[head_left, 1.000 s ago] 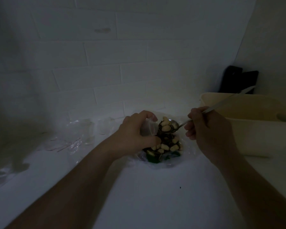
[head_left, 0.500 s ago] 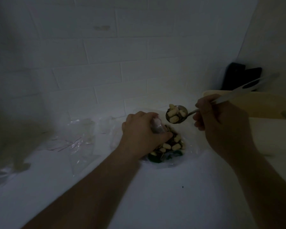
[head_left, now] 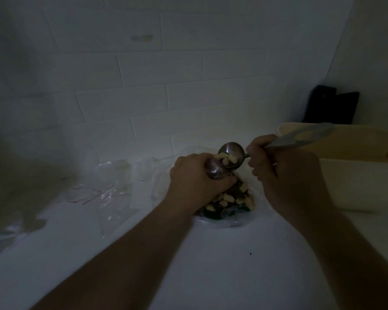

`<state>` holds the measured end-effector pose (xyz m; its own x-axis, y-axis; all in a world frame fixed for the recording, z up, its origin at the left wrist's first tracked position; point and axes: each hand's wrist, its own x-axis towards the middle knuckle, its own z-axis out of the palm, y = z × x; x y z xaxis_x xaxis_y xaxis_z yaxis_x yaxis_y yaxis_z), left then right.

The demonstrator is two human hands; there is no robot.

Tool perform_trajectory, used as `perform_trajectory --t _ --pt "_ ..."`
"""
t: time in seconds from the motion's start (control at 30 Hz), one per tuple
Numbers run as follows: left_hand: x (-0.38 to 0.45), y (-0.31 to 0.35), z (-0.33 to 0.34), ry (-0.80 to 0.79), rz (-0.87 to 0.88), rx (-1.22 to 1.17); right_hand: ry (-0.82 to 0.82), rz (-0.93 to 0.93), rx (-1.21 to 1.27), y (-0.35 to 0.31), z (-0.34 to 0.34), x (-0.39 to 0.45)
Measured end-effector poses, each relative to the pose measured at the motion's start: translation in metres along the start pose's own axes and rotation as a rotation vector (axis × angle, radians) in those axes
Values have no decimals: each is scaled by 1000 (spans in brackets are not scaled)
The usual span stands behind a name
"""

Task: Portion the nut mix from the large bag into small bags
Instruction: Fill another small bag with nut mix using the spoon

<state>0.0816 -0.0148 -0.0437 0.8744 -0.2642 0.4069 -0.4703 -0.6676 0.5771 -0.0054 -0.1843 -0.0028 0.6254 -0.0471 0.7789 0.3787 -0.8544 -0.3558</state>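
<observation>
The large clear plastic bag of pale nuts (head_left: 229, 202) is lying open on the white counter (head_left: 211, 265). Just above it, the left hand (head_left: 195, 182) is gripping a small clear bag (head_left: 214, 170), while the right hand (head_left: 282, 173) is pinching a tilted metal spoon (head_left: 232, 156), tipping nuts in. Next, judging by the angle, a steeper tilt is needed.

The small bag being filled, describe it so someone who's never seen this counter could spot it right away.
On the white counter below the tiled wall, find the large bag of nut mix lying open. Just above it, the left hand grips the small bag, with the tilted spoon at its mouth. Unlike the flat empty bags further left, it is bunched and held up.
</observation>
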Motion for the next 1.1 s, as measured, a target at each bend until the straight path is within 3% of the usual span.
perform_trajectory --t 0.47,0.77,0.87,0.93,1.03,1.1 --pt "-2 -2 -3 6 -40 -81 30 -78 -87 -1 10 -2" --pt "-5 3 -9 -10 -105 -126 21 -94 -30 -3 8 -6" --pt "-6 1 -10 -17 -143 -177 45 -14 77 -5 8 -7" --pt "-4 -1 -15 -33 -228 -325 92 86 171 -1 9 -6" --pt "2 -3 -30 -68 -393 -878 135 130 196 9 6 -4" --pt "5 -7 -37 -34 -368 -1016 74 151 131 11 6 -6"
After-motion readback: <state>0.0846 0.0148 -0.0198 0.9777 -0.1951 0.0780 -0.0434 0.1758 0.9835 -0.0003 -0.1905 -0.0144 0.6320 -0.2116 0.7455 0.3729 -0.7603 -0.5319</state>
